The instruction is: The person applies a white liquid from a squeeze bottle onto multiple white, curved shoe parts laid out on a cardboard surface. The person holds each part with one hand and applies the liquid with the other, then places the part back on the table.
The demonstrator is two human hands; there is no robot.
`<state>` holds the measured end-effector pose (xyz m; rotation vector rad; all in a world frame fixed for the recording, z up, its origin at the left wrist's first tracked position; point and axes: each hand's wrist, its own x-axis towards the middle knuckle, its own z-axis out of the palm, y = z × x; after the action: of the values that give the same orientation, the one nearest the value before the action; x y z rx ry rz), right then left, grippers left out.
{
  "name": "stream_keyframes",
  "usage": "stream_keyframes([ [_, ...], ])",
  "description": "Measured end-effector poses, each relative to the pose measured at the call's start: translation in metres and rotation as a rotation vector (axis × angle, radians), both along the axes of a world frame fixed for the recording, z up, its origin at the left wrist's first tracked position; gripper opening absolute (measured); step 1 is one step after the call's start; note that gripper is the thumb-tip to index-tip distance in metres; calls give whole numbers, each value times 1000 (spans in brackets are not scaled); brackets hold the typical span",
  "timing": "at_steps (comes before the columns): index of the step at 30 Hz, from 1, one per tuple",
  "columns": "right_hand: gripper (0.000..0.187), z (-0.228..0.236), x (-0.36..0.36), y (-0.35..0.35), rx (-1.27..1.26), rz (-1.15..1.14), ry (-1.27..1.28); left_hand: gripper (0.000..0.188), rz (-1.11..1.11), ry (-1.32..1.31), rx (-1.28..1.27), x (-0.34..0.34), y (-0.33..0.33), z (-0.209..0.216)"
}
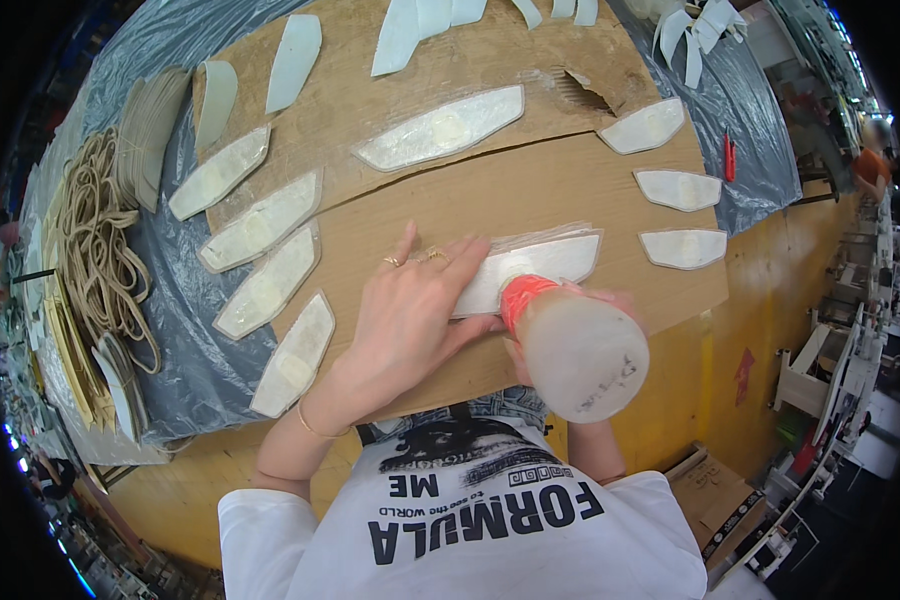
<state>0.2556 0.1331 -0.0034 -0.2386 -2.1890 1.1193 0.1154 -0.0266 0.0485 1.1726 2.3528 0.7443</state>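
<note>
My left hand lies flat with its fingers spread, pressing the left part of a small stack of white curved panels with clear edges. My right hand is wrapped round a cloudy plastic squeeze bottle with red tape about its neck. The bottle is tilted, neck down over the top panel, and hides most of that hand. Where its tip meets the panel, a yellowish patch shows. Similar single panels lie around, such as a long one beyond my hands.
Brown cardboard covers the table, with a torn hole at the far right. At left on grey plastic sheeting lie coiled beige cords and stacked beige strips. A red tool lies at right. A cardboard box stands on the floor.
</note>
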Motion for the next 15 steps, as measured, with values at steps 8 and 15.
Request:
stream_keyframes([
  [8, 68, 12, 3, -2, 445, -61, -279, 49, 261, -236, 288, -17, -51, 12],
  [15, 70, 11, 0, -6, 395, -41, -221, 12, 434, -420, 497, -4, -55, -20],
])
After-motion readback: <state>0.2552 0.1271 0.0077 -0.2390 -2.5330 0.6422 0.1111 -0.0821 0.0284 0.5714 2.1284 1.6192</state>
